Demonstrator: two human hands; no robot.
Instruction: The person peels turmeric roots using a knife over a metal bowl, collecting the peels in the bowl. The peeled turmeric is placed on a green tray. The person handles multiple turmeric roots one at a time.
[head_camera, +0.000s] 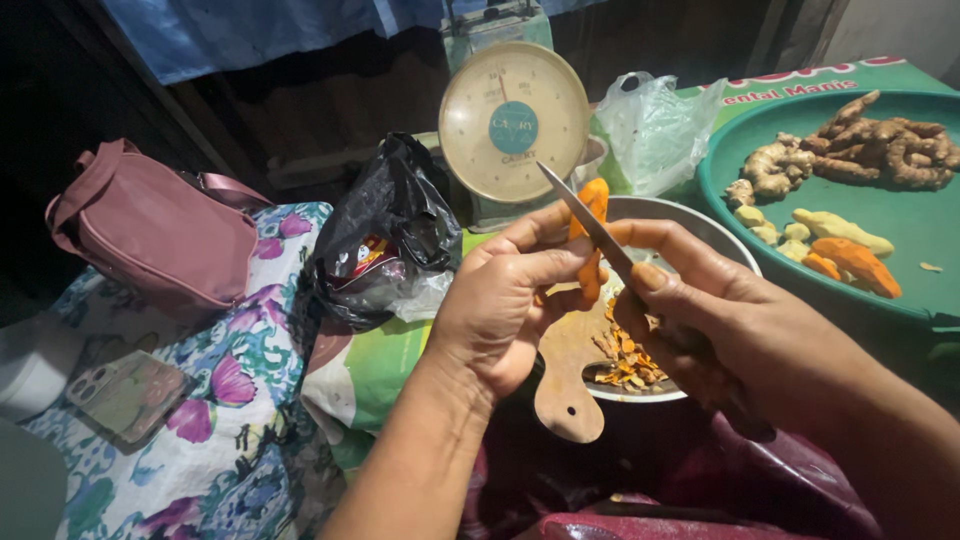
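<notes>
My left hand (510, 300) grips an orange turmeric root (594, 200), held upright above a metal bowl (700, 225). My right hand (710, 320) holds a small knife (580, 215), whose blade lies slanted against the root's side. Orange peelings (625, 355) lie in the bowl beside a wooden cutting board (568, 385) that sticks out over its rim. Both thumbs press near the root.
A green round tray (905, 215) at right carries ginger and peeled turmeric pieces. Behind the bowl stands a dial kitchen scale (513, 125), with a clear plastic bag (655, 130) and a black plastic bag (385, 235) nearby. A pink handbag (150, 230) and a phone (125, 390) lie on a floral cloth at left.
</notes>
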